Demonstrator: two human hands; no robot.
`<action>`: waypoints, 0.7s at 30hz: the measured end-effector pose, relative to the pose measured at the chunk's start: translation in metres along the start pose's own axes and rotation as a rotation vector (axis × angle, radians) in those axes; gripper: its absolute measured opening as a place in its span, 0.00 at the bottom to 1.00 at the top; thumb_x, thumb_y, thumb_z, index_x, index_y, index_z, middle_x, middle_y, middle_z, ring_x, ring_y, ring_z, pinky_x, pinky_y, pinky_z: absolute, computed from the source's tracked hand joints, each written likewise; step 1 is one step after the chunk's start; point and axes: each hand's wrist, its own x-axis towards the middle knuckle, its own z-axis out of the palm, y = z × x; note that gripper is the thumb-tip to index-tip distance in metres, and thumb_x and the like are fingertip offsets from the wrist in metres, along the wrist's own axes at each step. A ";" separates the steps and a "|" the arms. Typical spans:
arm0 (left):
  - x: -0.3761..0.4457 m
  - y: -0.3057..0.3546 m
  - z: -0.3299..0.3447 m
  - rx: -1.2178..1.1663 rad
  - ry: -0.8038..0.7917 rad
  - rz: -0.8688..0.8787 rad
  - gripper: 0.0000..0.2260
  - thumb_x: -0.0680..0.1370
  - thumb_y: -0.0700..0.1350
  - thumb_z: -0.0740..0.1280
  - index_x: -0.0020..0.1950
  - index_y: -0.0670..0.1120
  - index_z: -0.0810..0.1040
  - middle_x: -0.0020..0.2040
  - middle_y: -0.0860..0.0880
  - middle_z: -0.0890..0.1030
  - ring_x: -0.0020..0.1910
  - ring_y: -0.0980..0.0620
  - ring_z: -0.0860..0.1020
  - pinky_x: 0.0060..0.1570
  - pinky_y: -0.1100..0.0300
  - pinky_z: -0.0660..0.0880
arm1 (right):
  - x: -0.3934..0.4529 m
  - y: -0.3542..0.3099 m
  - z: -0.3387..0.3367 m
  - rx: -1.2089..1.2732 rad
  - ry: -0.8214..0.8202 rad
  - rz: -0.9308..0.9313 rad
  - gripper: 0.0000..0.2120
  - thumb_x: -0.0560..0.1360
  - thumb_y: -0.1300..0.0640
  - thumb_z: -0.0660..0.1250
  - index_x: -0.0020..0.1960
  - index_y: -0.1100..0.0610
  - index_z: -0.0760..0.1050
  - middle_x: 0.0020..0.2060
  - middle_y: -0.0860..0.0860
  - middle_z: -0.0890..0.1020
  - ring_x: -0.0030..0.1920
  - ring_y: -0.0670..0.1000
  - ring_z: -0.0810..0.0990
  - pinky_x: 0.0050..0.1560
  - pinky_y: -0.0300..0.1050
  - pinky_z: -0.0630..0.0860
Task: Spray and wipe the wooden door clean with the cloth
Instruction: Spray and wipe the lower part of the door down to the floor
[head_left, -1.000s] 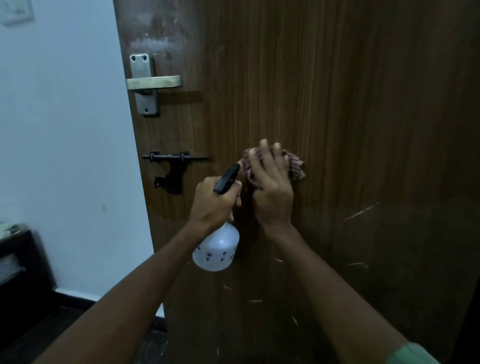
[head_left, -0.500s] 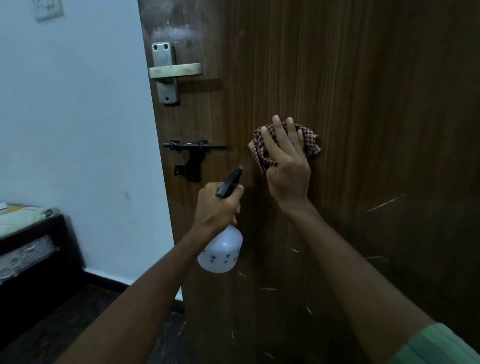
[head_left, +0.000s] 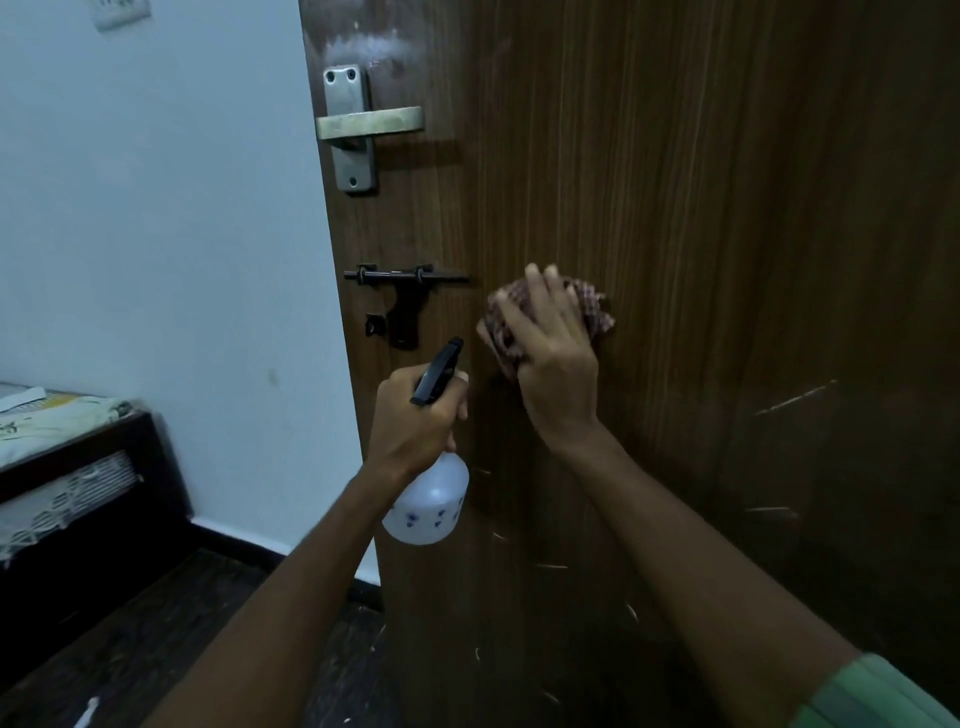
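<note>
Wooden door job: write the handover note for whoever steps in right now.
Left hand: grips the spray bottle, nozzle toward the wooden door.
Right hand: fingers spread, presses the checked cloth flat on the door, right of the black latch.
Done: cannot tell how much has been wiped.
Left: a whitish smear above the metal handle and pale streaks lower right are still there; spray and wipe those.

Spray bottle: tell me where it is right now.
In the head view the spray bottle is low and centre-left, gripped by the left hand in front of the wooden door, below the black slide bolt and left of the checked cloth.
</note>
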 end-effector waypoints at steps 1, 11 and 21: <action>0.000 -0.001 -0.004 0.003 0.007 -0.008 0.13 0.85 0.40 0.66 0.41 0.37 0.79 0.33 0.43 0.82 0.22 0.48 0.77 0.24 0.61 0.74 | 0.017 -0.007 0.004 0.022 0.067 0.041 0.19 0.81 0.65 0.63 0.72 0.59 0.76 0.74 0.61 0.73 0.78 0.60 0.67 0.78 0.59 0.64; -0.005 -0.015 -0.040 -0.048 0.081 -0.053 0.12 0.85 0.40 0.65 0.43 0.39 0.80 0.34 0.42 0.82 0.22 0.45 0.76 0.25 0.61 0.74 | -0.034 -0.007 0.031 -0.522 -0.061 -0.163 0.30 0.81 0.55 0.56 0.83 0.54 0.56 0.80 0.58 0.62 0.79 0.59 0.60 0.73 0.59 0.58; -0.009 -0.019 -0.037 -0.052 0.051 -0.086 0.11 0.85 0.41 0.66 0.42 0.41 0.79 0.34 0.40 0.82 0.22 0.48 0.77 0.25 0.60 0.74 | -0.035 -0.024 0.041 -0.167 -0.145 -0.417 0.20 0.79 0.56 0.70 0.69 0.61 0.76 0.60 0.61 0.79 0.56 0.61 0.78 0.53 0.57 0.78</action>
